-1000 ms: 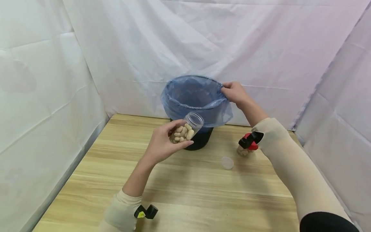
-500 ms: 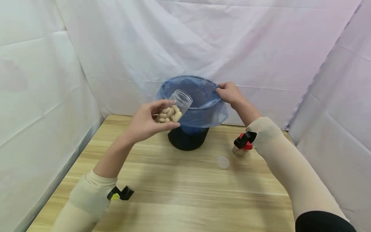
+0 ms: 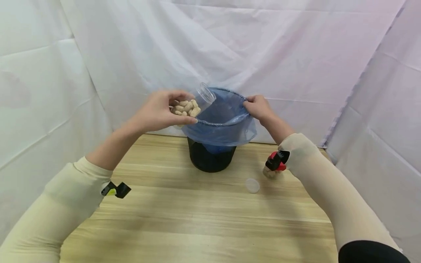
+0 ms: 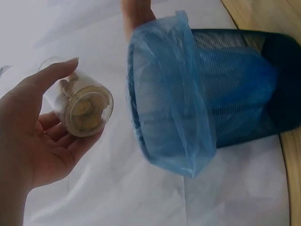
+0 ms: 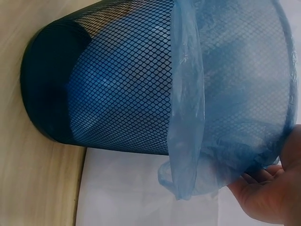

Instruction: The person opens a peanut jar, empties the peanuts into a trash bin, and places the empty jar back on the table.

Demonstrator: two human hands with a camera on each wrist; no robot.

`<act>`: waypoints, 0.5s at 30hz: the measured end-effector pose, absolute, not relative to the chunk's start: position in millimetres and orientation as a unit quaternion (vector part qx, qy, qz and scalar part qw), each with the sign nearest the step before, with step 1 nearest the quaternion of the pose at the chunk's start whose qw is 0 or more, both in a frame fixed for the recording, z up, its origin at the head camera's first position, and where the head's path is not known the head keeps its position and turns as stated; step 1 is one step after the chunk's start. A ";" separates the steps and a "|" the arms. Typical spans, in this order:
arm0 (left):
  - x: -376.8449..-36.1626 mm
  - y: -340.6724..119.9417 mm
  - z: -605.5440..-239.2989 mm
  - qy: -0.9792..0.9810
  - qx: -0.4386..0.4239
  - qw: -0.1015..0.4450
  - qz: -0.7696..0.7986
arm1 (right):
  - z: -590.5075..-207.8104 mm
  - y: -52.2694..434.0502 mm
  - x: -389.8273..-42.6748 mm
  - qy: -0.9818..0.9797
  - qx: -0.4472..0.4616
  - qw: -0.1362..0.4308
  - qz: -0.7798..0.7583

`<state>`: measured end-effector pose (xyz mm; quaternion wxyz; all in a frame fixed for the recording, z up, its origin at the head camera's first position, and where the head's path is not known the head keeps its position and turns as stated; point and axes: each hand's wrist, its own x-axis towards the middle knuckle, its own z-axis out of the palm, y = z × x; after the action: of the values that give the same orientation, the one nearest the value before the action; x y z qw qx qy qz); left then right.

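In the head view my left hand grips a clear jar, tilted with its open mouth over the left rim of a black mesh bin. Peanuts in their shells lie inside the jar. The left wrist view shows the thumb on one side of the jar and fingers on the other. A blue plastic bag lines the bin, its edge folded over the rim. My right hand pinches the bag and rim at the right; in the right wrist view, the bag partly covers its fingertips.
A translucent round lid lies flat on the wooden table. Right of it stands a second small jar with a red lid, partly hidden by the right wrist's camera mount. White cloth hangs behind and on both sides.
My left hand has carried the jar of peanuts up and left, from in front of the bin to above its left rim. The right hand keeps its hold on the rim.
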<state>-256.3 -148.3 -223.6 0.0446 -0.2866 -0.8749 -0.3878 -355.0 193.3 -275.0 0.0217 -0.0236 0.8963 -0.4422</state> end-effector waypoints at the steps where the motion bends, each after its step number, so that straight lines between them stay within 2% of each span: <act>1: -259.0 -149.8 -221.9 -0.878 -0.288 0.040 -0.380 | -275.5 192.6 -355.7 0.895 -0.023 0.022 -0.445; 15: -287.9 -157.1 -208.2 -0.909 -0.289 0.014 -0.301 | -277.5 192.7 -359.6 0.903 -0.031 0.023 -0.427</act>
<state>-287.9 -157.1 -208.2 0.0137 -0.2894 -0.9087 -0.3005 -359.6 192.7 -277.5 0.0230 -0.0313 0.9032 -0.4274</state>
